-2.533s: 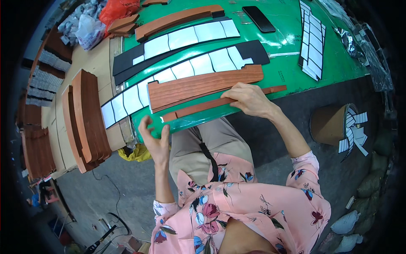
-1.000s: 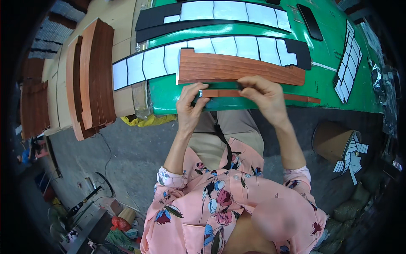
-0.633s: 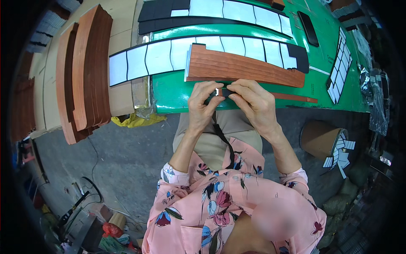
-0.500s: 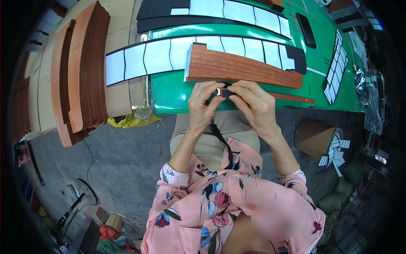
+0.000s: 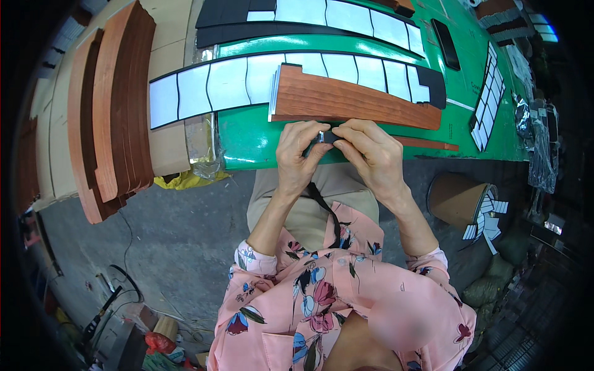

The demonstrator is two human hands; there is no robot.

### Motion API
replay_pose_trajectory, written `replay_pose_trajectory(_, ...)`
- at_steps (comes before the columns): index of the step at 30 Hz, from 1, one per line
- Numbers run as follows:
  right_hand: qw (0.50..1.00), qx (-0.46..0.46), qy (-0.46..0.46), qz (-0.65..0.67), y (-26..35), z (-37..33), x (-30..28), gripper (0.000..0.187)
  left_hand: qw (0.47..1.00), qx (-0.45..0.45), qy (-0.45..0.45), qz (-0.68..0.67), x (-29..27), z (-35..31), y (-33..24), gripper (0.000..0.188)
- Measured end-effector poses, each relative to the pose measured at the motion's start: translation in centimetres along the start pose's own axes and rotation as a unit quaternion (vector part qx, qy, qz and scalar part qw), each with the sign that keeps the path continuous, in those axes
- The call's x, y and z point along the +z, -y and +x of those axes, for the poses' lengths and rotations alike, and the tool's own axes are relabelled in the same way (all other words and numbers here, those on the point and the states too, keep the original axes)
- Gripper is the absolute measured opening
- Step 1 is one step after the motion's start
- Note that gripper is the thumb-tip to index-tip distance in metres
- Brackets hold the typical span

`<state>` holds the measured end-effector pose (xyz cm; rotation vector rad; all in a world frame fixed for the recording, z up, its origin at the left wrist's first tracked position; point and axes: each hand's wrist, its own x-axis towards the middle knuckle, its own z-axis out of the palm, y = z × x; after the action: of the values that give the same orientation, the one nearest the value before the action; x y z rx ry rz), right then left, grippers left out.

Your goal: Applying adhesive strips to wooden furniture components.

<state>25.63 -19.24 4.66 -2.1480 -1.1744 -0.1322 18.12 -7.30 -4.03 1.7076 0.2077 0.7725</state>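
Note:
Between my fingertips, just off the table's near edge, is a small black piece (image 5: 328,136) with a shiny end; its exact kind is too small to make out. My left hand (image 5: 296,154) pinches the shiny end between thumb and forefinger. The black end is gripped by my right hand (image 5: 374,153), its thumb and fingers pressed together. Right beyond both hands lies a wood-grain board (image 5: 359,96), wider at its left end. It rests partly over a long black strip with white panels (image 5: 226,80). A thin reddish-brown strip (image 5: 427,143) lies by my right hand.
The green tabletop (image 5: 247,139) holds a second white-panelled strip (image 5: 349,17), a black phone (image 5: 445,44) and a white-gridded piece (image 5: 486,102). Stacked wood-grain boards (image 5: 124,105) stand on cardboard at left. Below the table's right side, a brown bin (image 5: 451,196) contains white scraps (image 5: 487,216).
Both hands stay nearly in place, still pinching the small black piece. Its shiny end looks slightly turned and less bright. The table scene has shifted a little left in view.

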Motion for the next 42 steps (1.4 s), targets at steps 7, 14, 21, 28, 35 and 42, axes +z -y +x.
replay_pose_trajectory(7,1.000,-0.005,-0.003,-0.007,0.0,0.0,0.0,0.019,1.000,0.001,0.000,0.008,0.0,0.0,0.0,0.029)
replay_pose_trajectory(14,1.000,-0.018,-0.008,-0.015,-0.4,-0.1,0.1,0.020,1.000,0.001,-0.001,0.016,0.1,-0.1,0.0,0.030)
replay_pose_trajectory(21,0.976,0.129,0.006,0.174,-0.9,-1.3,-0.9,0.030,1.000,0.003,0.003,0.017,-0.2,-0.1,-0.2,0.031)
replay_pose_trajectory(28,0.997,-0.057,-0.036,-0.024,-1.1,-2.6,0.1,0.033,0.993,0.081,-0.002,0.080,0.1,-0.1,-0.2,0.035)
replay_pose_trajectory(35,0.989,0.018,0.001,0.145,-2.2,-2.9,-0.1,0.030,0.960,0.195,0.008,0.199,0.0,-0.2,0.4,0.042)
replay_pose_trajectory(42,0.984,0.061,-0.028,0.168,-6.9,-1.5,-7.5,0.022,0.944,0.212,0.085,0.239,-1.3,0.7,-0.5,0.049)
